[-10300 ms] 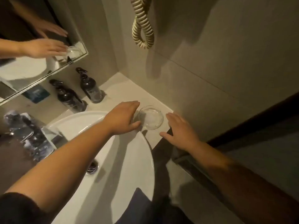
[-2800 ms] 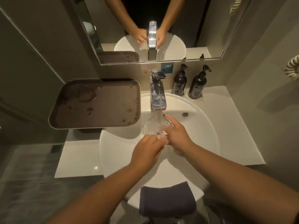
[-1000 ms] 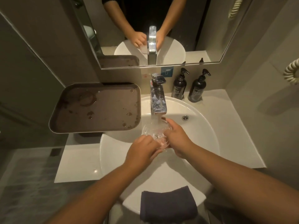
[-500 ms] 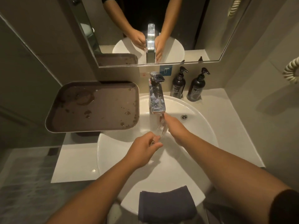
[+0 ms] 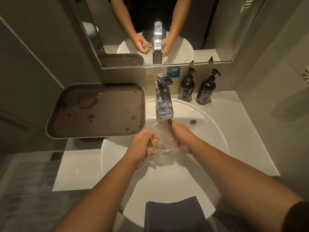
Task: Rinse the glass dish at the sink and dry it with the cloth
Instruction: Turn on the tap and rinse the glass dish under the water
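We take the faucet as our landmark. Directly below its spout we see the glass dish, held over the white sink with water running onto it. The left hand grips the dish's left edge, fingers curled over the rim, and the right hand clasps its right side, so both hands are clamped on the dish. The glass is clear and wet, so we cannot quite tell how far it is tilted. Left of the faucet a brown tray lies flat, spotted with droplets. Right of the faucet two dark pump bottles stand side by side on the tabletop. Well in front of the faucet, a dark folded cloth hangs over the sink's near rim.
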`<state>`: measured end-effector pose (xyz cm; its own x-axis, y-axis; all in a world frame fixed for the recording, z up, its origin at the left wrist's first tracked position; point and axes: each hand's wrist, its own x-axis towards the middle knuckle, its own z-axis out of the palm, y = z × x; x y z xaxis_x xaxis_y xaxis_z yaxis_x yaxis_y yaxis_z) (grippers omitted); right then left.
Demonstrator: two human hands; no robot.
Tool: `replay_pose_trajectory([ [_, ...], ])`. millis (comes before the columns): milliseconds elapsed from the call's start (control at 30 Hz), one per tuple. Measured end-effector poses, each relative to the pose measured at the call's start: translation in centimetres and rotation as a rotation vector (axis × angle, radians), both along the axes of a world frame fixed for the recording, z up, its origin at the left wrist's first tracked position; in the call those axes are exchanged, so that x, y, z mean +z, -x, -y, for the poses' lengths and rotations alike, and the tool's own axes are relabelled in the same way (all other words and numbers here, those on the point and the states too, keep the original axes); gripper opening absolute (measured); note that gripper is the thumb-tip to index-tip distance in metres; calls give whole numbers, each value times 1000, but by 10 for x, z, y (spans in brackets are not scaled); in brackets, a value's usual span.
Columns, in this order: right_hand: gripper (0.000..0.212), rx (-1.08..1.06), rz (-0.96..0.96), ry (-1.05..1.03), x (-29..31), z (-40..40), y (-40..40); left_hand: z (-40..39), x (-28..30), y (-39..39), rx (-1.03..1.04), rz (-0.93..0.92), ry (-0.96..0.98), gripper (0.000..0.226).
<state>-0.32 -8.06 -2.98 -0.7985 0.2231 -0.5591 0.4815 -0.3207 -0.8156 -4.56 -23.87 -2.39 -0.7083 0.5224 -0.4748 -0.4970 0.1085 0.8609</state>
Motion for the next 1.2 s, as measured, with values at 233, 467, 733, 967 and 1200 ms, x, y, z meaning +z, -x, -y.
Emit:
replay_pose_trajectory([
  [233,54,-129,-42,-430,-7,15,-13,-33,-15,4,29,-353,468,58],
  [467,42,-368,-95,-235,-8,7,-24,-56,-11,-11,271,169,60,34],
  [733,39,-439,-12,-33,-9,17,-15,-59,-28,-17,413,-36,107,45],
  [967,54,-61,-48,-485,-8,-14,-8,-60,-11,-6,179,-28,168,28],
  [1200,22,-488,85,32,-15,9,-15,-64,-21,-33,411,-234,253,43],
])
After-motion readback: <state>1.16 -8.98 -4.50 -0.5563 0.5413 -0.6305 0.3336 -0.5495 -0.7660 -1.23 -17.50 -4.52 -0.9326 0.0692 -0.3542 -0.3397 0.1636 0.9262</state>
